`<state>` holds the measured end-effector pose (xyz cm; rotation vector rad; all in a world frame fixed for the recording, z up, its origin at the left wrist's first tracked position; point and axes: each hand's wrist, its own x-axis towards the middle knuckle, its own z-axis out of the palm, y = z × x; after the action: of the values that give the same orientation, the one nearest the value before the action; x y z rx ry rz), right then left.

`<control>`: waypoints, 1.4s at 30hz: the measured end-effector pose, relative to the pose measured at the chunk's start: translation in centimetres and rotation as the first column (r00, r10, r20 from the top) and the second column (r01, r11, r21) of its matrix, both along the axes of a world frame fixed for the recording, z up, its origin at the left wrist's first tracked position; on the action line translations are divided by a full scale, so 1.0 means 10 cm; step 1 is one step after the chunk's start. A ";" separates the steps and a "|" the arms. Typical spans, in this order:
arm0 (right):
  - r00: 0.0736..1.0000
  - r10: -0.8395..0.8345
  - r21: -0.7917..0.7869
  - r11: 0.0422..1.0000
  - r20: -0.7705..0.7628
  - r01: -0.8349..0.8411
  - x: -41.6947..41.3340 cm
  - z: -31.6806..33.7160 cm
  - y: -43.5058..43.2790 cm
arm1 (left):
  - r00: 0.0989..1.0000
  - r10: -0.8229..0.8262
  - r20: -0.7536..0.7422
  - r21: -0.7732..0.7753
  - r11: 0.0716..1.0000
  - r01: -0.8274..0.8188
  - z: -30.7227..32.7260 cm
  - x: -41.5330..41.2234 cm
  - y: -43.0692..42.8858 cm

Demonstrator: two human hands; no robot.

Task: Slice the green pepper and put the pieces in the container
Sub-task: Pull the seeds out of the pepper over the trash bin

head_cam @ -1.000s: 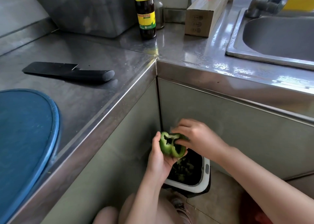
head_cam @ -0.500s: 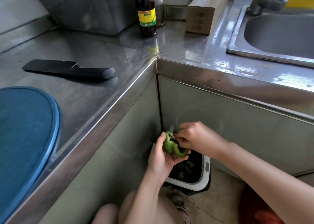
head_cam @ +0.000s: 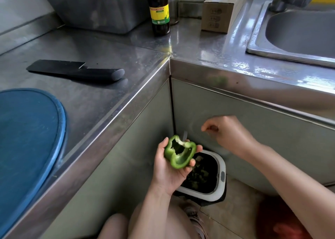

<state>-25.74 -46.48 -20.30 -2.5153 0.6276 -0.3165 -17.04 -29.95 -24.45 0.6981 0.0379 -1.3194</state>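
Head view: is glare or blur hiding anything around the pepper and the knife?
Head view: pepper sharp and evenly lit; knife clear, with a soft shadow beside it; bright glare streaks on the counter near the sink; right hand slightly blurred; counter edges bowed by the wide lens.

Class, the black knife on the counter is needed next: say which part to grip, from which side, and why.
Grip the black knife by its rounded handle, coming from above on the right: it lies flat, handle end nearest the counter corner, blade pointing left.
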 end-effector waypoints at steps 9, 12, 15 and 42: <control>0.987 0.132 -0.050 0.989 -0.092 -0.136 -0.02 0.17 0.14 | 0.993 -0.020 0.120 0.060 0.998 0.013 -0.09 -0.02 -0.07; 0.956 0.178 -0.042 0.980 -0.235 -0.192 0.05 0.12 0.16 | 0.977 -0.040 0.208 0.108 0.994 0.018 -0.11 -0.04 -0.10; 0.930 0.213 -0.059 0.969 -0.298 -0.241 0.11 0.06 0.16 | 0.958 -0.059 0.281 0.127 0.992 0.024 -0.14 -0.06 -0.10; 0.997 0.068 -0.034 0.997 0.035 -0.067 -0.11 -0.23 0.03 | 0.987 0.033 0.160 0.220 0.973 -0.068 -0.21 0.01 -0.11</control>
<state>-26.83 -46.17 -22.55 -2.5502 0.5265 -0.3490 -16.94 -31.09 -26.53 0.9855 0.0793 -1.2190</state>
